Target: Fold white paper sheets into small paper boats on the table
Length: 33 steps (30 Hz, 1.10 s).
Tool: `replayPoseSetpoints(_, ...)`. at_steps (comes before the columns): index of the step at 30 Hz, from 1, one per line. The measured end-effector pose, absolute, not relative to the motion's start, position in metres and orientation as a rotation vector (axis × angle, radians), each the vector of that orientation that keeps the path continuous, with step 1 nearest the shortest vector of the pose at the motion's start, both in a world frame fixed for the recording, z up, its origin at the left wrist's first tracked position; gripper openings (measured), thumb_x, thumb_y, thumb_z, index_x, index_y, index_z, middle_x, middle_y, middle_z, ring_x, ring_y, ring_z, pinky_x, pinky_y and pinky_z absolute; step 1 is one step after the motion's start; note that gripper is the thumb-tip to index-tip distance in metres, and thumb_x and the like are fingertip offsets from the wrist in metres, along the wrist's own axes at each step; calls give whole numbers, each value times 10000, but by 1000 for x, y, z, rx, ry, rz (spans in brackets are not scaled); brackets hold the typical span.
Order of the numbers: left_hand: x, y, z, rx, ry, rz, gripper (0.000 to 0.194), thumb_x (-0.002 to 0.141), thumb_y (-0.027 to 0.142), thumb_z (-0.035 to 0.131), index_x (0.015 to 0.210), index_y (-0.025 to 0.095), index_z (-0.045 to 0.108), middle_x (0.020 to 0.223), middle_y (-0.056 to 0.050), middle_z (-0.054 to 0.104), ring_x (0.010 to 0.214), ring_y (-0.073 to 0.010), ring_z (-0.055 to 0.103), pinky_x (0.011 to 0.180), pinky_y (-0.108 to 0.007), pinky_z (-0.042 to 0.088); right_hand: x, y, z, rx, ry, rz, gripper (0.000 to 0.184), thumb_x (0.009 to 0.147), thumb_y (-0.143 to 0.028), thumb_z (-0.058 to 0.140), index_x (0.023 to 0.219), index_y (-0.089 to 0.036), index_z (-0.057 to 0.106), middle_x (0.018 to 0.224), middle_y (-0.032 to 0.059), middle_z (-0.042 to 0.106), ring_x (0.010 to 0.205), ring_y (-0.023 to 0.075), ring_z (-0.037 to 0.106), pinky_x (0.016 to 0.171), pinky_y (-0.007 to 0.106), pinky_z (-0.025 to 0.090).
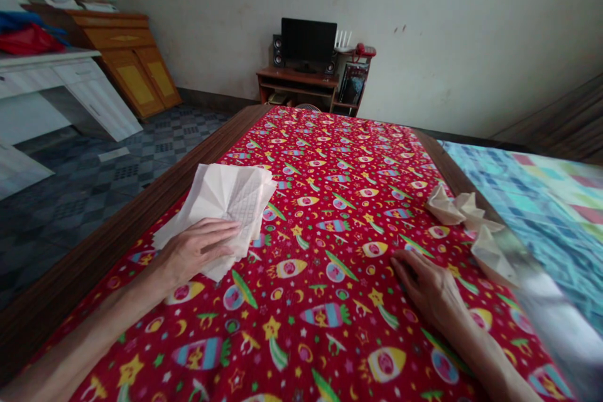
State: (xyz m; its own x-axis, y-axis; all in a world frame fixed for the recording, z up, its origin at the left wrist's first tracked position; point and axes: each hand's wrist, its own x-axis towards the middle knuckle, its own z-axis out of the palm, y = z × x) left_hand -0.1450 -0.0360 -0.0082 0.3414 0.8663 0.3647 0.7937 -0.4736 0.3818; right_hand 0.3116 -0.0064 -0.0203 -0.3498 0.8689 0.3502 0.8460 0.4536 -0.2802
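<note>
My left hand (pixel 200 250) lies on a stack of creased paper sheets (pixel 214 191) at the left of the table, its fingers stretched out over the near right part. The top sheet has fold lines fanning from its middle and a faint printed grid on one side. My right hand (pixel 431 289) rests on the red patterned tablecloth (pixel 325 251), holding nothing, with a gap between thumb and fingers. Beyond and right of it stand three folded paper shapes with points: one far (pixel 444 206), one middle (pixel 473 213) and one near (pixel 492 256).
Dark wooden table edges (pixel 188 166) border the cloth. To the right is a bed (pixel 527 201) with a blue and multicoloured cover. Against the far wall, a desk (pixel 299 78) holds a monitor (pixel 308 44), speakers and a red telephone. Cabinets (pixel 132 63) stand at left.
</note>
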Motion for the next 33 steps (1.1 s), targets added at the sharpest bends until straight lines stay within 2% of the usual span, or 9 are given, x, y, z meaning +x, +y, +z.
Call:
replayPoseSetpoints(6, -140, -41, -11, 2562, 1538, 965, 179, 903, 252, 521, 899, 196, 690, 1027, -39, 712, 975, -176, 653, 883, -295, 538, 310, -8, -20, -1438, -2249, 85, 247, 938, -358, 415, 903, -201, 601, 736, 38, 638, 579, 148, 604, 567, 251, 454)
replayPoseSetpoints(12, -117, -45, 16, 2720, 1641, 969, 135, 891, 183, 531, 922, 189, 663, 1018, -33, 703, 959, -169, 644, 901, -303, 504, 310, -7, -19, -1439, -2249, 97, 234, 936, -358, 425, 912, -205, 601, 755, 38, 651, 594, 149, 614, 574, 252, 466)
replayPoseSetpoints(17, -69, -40, 45, 2990, 1325, 898, 181, 914, 172, 488, 952, 183, 665, 957, -30, 709, 922, -161, 647, 828, -297, 509, 309, -8, -20, -1444, -2240, 77, 238, 939, -347, 416, 926, -205, 606, 764, 38, 653, 601, 147, 616, 573, 251, 467)
replayPoseSetpoints(23, -5, -31, 30, 3096, 982, 814, 165, 919, 152, 487, 834, 158, 629, 834, -25, 682, 800, -148, 623, 680, -283, 479, 308, -10, -19, -1374, -2255, -16, 242, 941, -308, 427, 904, -186, 633, 759, 40, 631, 589, 136, 608, 530, 238, 465)
replayPoseSetpoints(25, 12, -28, 20, 3118, 927, 777, 171, 912, 159, 500, 779, 157, 607, 770, -23, 658, 760, -155, 605, 648, -292, 461, 303, -14, -18, -1324, -2255, -67, 236, 940, -284, 431, 968, -185, 643, 837, 61, 645, 651, 147, 633, 561, 245, 496)
replayPoseSetpoints(29, 37, -23, 7, 3150, 861, 728, 172, 902, 160, 510, 747, 169, 582, 706, -11, 612, 709, -160, 566, 601, -292, 418, 284, -23, -16, -1137, -2307, -86, 320, 917, -290, 486, 1211, -204, 578, 1111, 132, 621, 931, 221, 642, 732, 330, 560)
replayPoseSetpoints(31, 46, -24, 4, 3144, 833, 728, 181, 903, 170, 508, 735, 171, 576, 693, -11, 600, 696, -160, 559, 594, -291, 413, 275, -24, -17, -1059, -2357, -116, 343, 899, -273, 510, 1232, -215, 573, 1224, 157, 571, 1066, 268, 590, 813, 408, 547)
replayPoseSetpoints(33, 52, -25, 5, 3097, 811, 732, 199, 914, 196, 498, 733, 172, 579, 693, -13, 602, 684, -158, 562, 595, -292, 421, 270, -24, -19, -999, -2398, -88, 308, 886, -210, 500, 1171, -227, 614, 1271, 152, 551, 1131, 281, 553, 859, 450, 526)
